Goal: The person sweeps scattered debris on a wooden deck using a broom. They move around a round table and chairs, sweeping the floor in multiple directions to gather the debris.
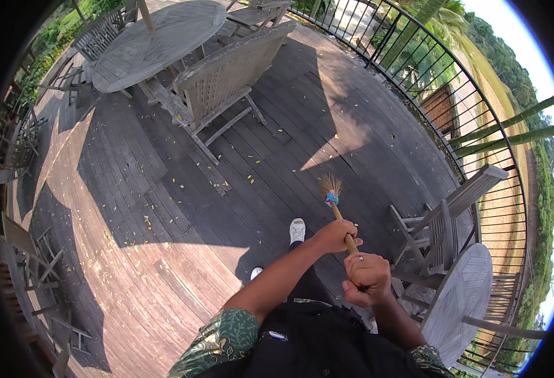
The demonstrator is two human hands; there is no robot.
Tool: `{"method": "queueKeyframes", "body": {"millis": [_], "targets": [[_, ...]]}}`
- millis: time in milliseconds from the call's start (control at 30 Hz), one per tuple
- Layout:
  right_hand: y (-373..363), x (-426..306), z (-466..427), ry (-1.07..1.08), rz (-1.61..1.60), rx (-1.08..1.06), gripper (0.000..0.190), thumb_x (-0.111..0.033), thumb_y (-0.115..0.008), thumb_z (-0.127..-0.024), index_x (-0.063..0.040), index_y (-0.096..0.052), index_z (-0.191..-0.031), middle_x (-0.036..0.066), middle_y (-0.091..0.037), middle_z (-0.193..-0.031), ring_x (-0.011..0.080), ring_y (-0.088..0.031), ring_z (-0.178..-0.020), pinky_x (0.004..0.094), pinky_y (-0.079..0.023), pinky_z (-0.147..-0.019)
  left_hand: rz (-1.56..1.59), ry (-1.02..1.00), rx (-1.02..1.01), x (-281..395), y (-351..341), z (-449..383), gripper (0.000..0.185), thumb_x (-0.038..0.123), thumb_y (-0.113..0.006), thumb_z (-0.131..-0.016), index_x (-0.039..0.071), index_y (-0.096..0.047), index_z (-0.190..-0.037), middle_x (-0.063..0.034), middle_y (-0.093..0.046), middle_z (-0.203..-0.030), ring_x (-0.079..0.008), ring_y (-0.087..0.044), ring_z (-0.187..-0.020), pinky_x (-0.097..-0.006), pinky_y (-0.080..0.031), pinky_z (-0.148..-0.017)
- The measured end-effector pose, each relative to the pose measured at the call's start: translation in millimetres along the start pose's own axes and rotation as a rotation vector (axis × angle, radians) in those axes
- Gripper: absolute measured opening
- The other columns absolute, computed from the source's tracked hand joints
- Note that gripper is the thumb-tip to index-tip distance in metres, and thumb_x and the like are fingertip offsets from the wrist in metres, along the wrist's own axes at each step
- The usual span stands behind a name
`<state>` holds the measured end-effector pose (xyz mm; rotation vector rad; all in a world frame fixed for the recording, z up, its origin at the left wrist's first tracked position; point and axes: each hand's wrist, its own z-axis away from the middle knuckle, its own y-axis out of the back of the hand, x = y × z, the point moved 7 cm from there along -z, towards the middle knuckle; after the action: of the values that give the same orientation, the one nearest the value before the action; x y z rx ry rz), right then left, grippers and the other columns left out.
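A broom with a wooden handle (336,211) and stiff thin bristles (332,183) points away from me over the deck. Blue and pink material binds it where the bristles meet the handle. My left hand (337,236) is closed round the handle's middle. Nearer my body, my right hand (367,279), with a ring on one finger, grips the handle's upper end. The bristle tips are at or close to the boards; contact cannot be told. Small yellow leaves (147,222) lie scattered over the wooden deck (201,198), many of them at the left.
A wooden bench (234,71) and an oval table (163,42) stand ahead to the left. At the right are a folding wooden chair (440,222), a round table (461,302) and a black metal railing (475,90). More chairs (26,245) line the left side.
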<state>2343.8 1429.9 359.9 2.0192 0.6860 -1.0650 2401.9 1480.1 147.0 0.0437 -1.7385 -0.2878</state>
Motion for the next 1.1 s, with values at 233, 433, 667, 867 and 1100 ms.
{"method": "queueKeyframes", "body": {"millis": [233, 433, 667, 867, 1100], "targets": [[70.9, 123.2, -33.9, -0.124, -0.377, -0.006, 0.027, 0.003, -0.066, -0.066, -0.004, -0.041, -0.056, 0.003, -0.043, -0.052, 0.0208, -0.046, -0.049, 0.0381, -0.050, -0.065, -0.326, 0.182, 0.156, -85.6, 29.9, -57.1, 0.029, 0.025, -0.075, -0.091, 0.005, -0.065, -0.071, -0.0151, -0.070, -0.080, -0.0391, -0.069, -0.084, -0.0477, -0.054, -0.084], [-0.3, 229.0, -103.2, -0.389, -0.784, -0.075, 0.033, 0.003, -0.064, -0.086, -0.001, -0.043, -0.061, 0.005, -0.048, -0.062, 0.0196, -0.050, -0.068, 0.0436, -0.048, -0.087, -0.858, 0.628, 0.270, -146.3, 197.5, 60.1, 0.029, 0.023, -0.075, -0.088, 0.007, -0.065, -0.066, -0.0179, -0.070, -0.075, -0.0407, -0.069, -0.081, -0.0525, -0.052, -0.081], [81.4, 168.5, -162.0, -0.070, -0.806, 0.007, 0.036, 0.000, -0.064, -0.085, -0.005, -0.041, -0.058, 0.004, -0.050, -0.058, 0.0190, -0.050, -0.056, 0.0421, -0.052, -0.075, -0.572, 0.415, 0.521, -51.6, 205.2, -8.5, 0.036, 0.019, -0.075, -0.092, 0.005, -0.054, -0.065, -0.0159, -0.063, -0.067, -0.0410, -0.066, -0.072, -0.0511, -0.052, -0.067], [140.9, 102.9, -189.5, 0.240, -0.449, -0.118, 0.027, 0.003, -0.066, -0.063, -0.007, -0.042, -0.056, 0.003, -0.048, -0.054, 0.0203, -0.049, -0.048, 0.0346, -0.052, -0.059, -0.202, 0.156, 0.341, -27.3, 143.8, -147.8, 0.040, 0.021, -0.074, -0.094, 0.003, -0.050, -0.067, -0.0170, -0.056, -0.065, -0.0401, -0.059, -0.066, -0.0495, -0.045, -0.061], [48.9, 227.5, -159.5, -0.152, -0.634, -0.180, 0.028, 0.005, -0.065, -0.076, -0.003, -0.044, -0.059, 0.004, -0.049, -0.060, 0.0195, -0.052, -0.061, 0.0384, -0.052, -0.076, -0.477, 0.517, 0.439, -130.9, 202.1, -37.1, 0.035, 0.025, -0.077, -0.092, 0.003, -0.061, -0.071, -0.0179, -0.064, -0.072, -0.0424, -0.066, -0.077, -0.0516, -0.050, -0.074]]}}
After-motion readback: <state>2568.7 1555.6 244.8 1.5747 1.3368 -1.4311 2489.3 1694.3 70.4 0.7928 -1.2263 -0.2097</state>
